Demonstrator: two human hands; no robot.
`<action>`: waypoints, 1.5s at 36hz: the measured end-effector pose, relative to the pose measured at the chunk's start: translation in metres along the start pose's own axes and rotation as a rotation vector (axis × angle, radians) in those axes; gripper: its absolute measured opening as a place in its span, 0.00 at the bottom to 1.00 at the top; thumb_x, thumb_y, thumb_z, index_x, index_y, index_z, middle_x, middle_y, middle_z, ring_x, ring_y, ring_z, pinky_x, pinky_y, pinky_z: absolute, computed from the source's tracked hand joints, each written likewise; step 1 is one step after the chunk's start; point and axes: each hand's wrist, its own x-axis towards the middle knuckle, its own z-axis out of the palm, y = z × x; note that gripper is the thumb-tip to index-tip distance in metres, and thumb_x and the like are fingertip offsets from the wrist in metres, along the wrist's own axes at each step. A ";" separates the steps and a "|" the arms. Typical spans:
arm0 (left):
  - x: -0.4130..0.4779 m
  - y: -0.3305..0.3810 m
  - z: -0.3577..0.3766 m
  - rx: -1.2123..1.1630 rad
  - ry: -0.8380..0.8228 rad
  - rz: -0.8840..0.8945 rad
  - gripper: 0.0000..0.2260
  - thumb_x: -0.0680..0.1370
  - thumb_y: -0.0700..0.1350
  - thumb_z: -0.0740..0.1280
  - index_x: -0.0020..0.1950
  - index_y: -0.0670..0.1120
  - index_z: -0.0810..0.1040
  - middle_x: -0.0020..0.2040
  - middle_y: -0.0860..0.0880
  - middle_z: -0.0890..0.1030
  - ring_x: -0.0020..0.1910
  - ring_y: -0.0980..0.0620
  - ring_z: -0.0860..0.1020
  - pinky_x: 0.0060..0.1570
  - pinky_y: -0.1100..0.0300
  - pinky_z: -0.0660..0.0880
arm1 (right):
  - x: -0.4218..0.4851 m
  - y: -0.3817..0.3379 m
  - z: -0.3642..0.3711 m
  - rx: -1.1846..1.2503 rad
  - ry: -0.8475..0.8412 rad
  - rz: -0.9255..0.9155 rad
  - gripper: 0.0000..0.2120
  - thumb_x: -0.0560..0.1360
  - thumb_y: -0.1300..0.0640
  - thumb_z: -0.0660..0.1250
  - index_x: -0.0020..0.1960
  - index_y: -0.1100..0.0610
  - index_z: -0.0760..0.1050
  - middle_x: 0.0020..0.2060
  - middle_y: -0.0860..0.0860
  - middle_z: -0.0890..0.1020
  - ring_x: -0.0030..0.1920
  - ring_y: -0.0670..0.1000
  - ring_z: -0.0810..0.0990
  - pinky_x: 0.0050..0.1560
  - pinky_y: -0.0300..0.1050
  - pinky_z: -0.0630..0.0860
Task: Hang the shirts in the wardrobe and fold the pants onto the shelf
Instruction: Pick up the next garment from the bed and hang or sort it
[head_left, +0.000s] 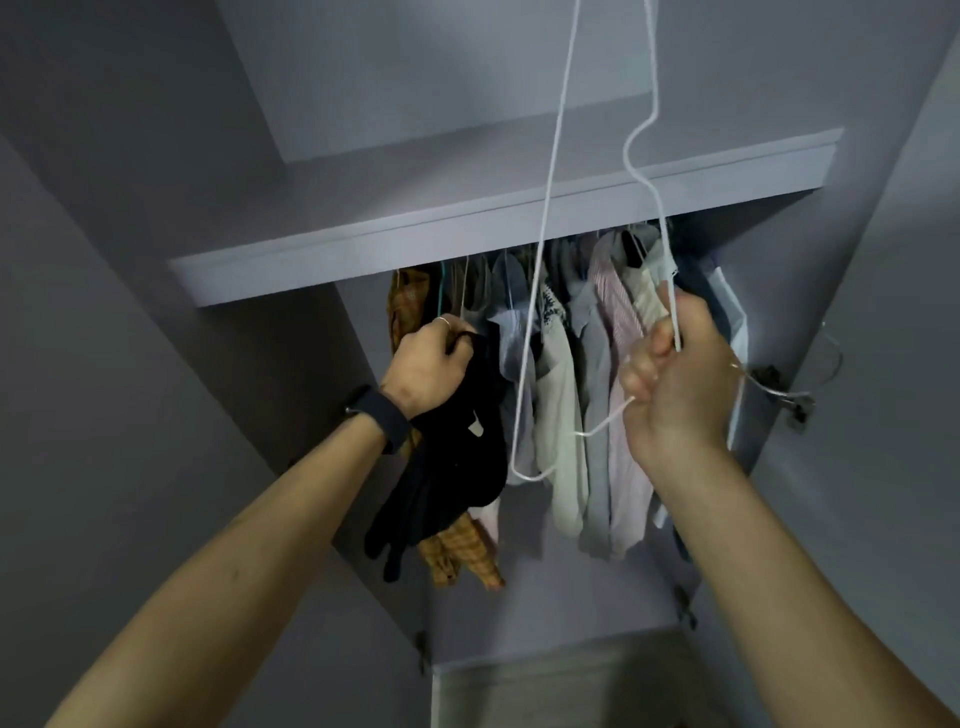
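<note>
Left grip (431, 364) clutches a black garment (457, 467), right grip (675, 374) clenches a white hanger (545, 223); loads of shirts (597, 364) hang already, this one's not on yet, folding probably still ahead.

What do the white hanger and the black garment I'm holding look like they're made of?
White hanger: thin bent wire, likely metal with a matte white coating, since it holds its shape in the right hand. Black garment: soft matte fabric, perhaps a cotton knit, though the weave is unclear. It droops limply from the left hand's grip.
</note>
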 end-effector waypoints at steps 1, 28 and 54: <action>0.000 0.003 -0.006 -0.008 -0.017 0.020 0.08 0.83 0.46 0.61 0.58 0.49 0.78 0.50 0.49 0.82 0.51 0.49 0.81 0.47 0.63 0.73 | 0.001 -0.001 0.011 0.048 -0.011 -0.014 0.18 0.76 0.59 0.66 0.28 0.50 0.78 0.23 0.45 0.65 0.23 0.44 0.58 0.22 0.38 0.55; -0.034 -0.018 -0.038 0.295 0.063 0.034 0.08 0.81 0.47 0.61 0.55 0.47 0.78 0.52 0.44 0.83 0.52 0.40 0.81 0.50 0.50 0.77 | 0.072 0.062 -0.018 -1.233 -0.557 -0.441 0.21 0.68 0.59 0.71 0.26 0.58 0.60 0.22 0.45 0.60 0.25 0.44 0.60 0.28 0.40 0.61; -0.032 0.003 0.001 0.149 -0.052 0.169 0.11 0.82 0.54 0.63 0.50 0.51 0.81 0.42 0.53 0.84 0.45 0.49 0.82 0.48 0.49 0.78 | 0.104 0.040 -0.071 -1.399 -0.598 0.336 0.25 0.78 0.33 0.63 0.50 0.53 0.86 0.47 0.52 0.88 0.48 0.49 0.86 0.52 0.38 0.79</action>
